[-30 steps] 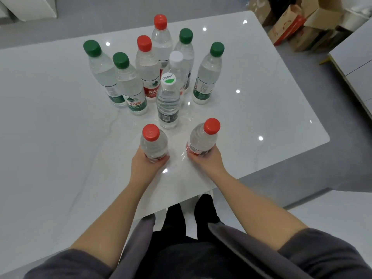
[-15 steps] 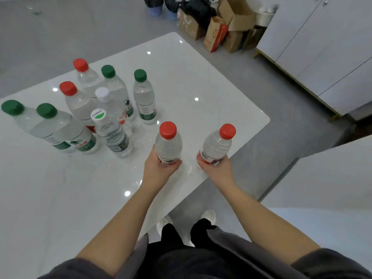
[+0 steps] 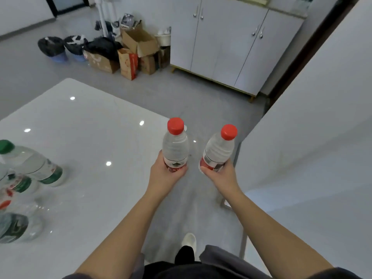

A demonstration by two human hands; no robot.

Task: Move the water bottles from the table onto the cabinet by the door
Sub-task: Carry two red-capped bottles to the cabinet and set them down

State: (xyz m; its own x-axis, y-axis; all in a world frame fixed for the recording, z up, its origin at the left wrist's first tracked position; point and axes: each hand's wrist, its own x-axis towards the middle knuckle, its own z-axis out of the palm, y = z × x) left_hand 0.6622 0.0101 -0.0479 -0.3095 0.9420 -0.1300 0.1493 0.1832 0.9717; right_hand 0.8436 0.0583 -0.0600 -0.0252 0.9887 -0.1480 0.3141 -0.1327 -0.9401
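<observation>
My left hand (image 3: 164, 176) grips a clear red-capped water bottle (image 3: 175, 144) around its red label, upright, over the right corner of the white table (image 3: 84, 137). My right hand (image 3: 222, 175) holds a second red-capped bottle (image 3: 219, 149), tilted slightly right, above the grey floor beyond the table edge. Several more bottles stay on the table at the far left, among them a green-capped bottle (image 3: 30, 163), partly cut off by the frame. A white cabinet (image 3: 227, 43) with four doors stands at the back right.
Cardboard boxes (image 3: 132, 55) and dark bins with bags (image 3: 53, 47) are piled on the floor left of the cabinet. A white wall or panel (image 3: 314, 121) rises on the right. Grey floor (image 3: 191, 97) lies between table and cabinet. My shoe (image 3: 189, 239) shows below.
Both hands have lifted the red-capped bottles off the table and carried them right. My view has turned right, so the remaining bottles slid to the left edge and the cabinet came into view.
</observation>
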